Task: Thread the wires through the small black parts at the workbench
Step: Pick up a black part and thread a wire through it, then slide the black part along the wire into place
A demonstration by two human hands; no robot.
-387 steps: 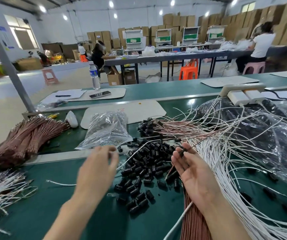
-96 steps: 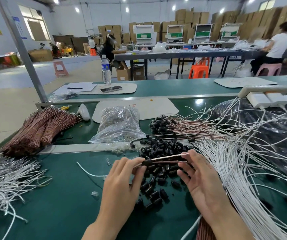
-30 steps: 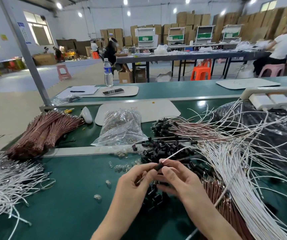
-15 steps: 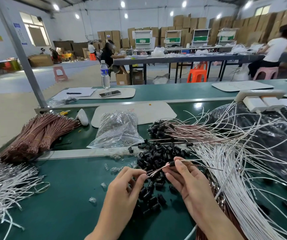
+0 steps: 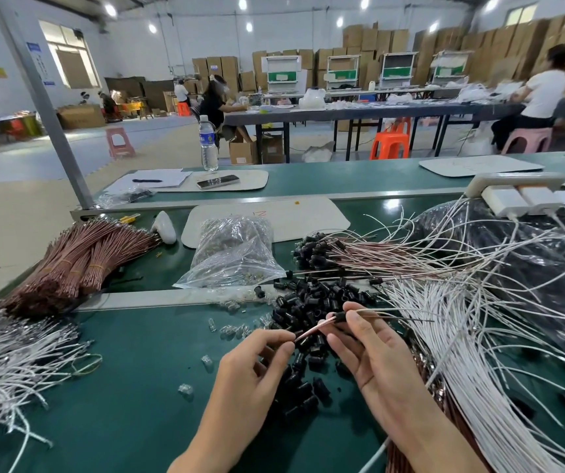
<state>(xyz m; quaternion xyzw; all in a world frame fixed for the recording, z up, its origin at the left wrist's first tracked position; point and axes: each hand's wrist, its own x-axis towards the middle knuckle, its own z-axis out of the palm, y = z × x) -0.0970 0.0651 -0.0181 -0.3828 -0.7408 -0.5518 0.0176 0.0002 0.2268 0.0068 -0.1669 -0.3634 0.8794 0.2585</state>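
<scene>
Wires [image 5: 311, 331], a thin pair, now run through the part [image 5: 340, 316] above the table [image 5: 137, 387]. Your left hand [image 5: 257, 363] pinches their end; your right hand [image 5: 373, 356] pinches the part. A second ago your hands were touching; now they are apart, so this piece seems threaded.

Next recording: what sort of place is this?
Most likely a factory assembly hall for wiring work: a long green workbench heaped with white wires and small black parts, cardboard boxes stacked along the back wall, and another worker seated at a far table.
</scene>
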